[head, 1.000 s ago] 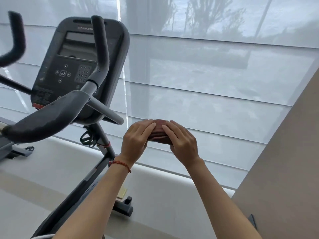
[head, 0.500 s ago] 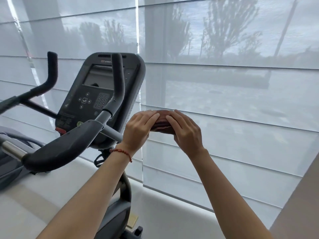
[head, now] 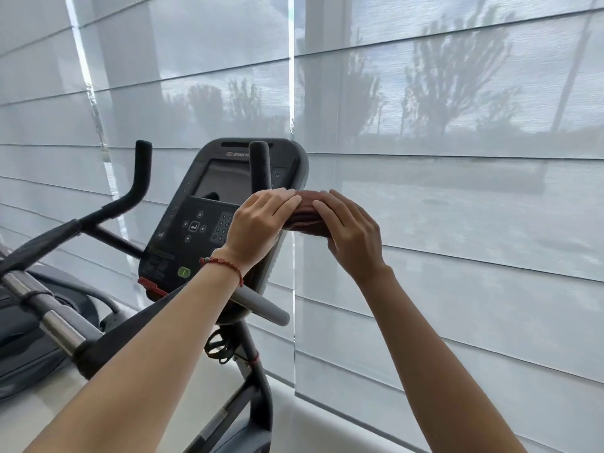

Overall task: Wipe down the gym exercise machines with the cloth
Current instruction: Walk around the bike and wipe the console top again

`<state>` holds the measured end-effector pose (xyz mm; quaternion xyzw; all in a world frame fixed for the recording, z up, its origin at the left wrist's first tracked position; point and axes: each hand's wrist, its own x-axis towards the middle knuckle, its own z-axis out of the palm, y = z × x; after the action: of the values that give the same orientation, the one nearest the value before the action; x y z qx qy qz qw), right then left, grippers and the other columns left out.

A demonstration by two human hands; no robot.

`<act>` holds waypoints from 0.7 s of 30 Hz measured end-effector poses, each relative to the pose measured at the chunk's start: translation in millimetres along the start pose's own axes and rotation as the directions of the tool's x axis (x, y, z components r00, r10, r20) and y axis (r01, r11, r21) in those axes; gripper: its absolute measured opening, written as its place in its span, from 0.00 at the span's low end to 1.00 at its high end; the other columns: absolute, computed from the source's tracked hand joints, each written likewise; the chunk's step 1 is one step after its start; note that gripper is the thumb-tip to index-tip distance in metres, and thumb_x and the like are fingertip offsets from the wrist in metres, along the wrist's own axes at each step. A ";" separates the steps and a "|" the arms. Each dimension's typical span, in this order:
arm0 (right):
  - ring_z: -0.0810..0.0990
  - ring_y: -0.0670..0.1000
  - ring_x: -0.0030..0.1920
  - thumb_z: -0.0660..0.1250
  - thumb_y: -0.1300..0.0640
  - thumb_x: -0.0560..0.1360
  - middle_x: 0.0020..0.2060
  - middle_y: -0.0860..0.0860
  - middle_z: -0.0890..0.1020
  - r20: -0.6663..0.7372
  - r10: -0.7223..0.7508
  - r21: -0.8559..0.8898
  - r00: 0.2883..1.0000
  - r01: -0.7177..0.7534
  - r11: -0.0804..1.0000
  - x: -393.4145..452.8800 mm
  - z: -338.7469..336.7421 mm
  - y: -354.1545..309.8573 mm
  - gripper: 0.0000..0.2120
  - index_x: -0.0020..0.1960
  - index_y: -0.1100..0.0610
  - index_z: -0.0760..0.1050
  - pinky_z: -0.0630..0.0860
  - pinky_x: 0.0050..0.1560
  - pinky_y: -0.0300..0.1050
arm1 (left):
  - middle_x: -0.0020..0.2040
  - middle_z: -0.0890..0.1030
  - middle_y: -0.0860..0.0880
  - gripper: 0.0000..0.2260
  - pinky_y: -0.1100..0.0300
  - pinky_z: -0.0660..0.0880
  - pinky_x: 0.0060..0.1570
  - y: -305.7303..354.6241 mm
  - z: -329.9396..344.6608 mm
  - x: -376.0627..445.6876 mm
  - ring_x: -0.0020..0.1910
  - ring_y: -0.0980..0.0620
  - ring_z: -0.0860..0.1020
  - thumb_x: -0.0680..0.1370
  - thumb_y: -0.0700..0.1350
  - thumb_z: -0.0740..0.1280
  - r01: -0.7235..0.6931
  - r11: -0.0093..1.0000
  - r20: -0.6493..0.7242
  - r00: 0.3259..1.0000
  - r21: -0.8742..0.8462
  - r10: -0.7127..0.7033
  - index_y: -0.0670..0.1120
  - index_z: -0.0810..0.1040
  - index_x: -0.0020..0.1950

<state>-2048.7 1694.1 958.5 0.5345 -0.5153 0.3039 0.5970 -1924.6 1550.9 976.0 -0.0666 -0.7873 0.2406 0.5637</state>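
Pale roller blinds fill the window wall, with tree shapes showing dimly through them. In front stands an exercise bike, its dark console facing the camera, a blank screen above a keypad and a green button low on the panel. Black handlebars rise on either side of the console. The left hand and right hand are raised together just right of the console, fingers curled over a folded reddish-brown cloth gripped between them. A red string bracelet circles the left wrist.
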 end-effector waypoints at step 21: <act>0.82 0.58 0.55 0.53 0.68 0.79 0.52 0.57 0.84 -0.205 -0.052 0.044 0.977 0.062 0.997 76.5 107.2 21.1 0.18 0.50 0.64 0.82 0.80 0.52 0.48 | 0.52 0.82 0.41 0.15 0.53 0.73 0.55 -109.8 14.6 33.8 0.50 0.42 0.81 0.81 0.36 0.55 -0.132 0.960 -0.083 0.984 0.246 0.157 0.37 0.81 0.54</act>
<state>-2077.4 1582.9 1026.3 0.5300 -0.4281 0.3527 0.6414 -1931.8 1463.0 1051.1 -0.0677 -0.7160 0.3706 0.5878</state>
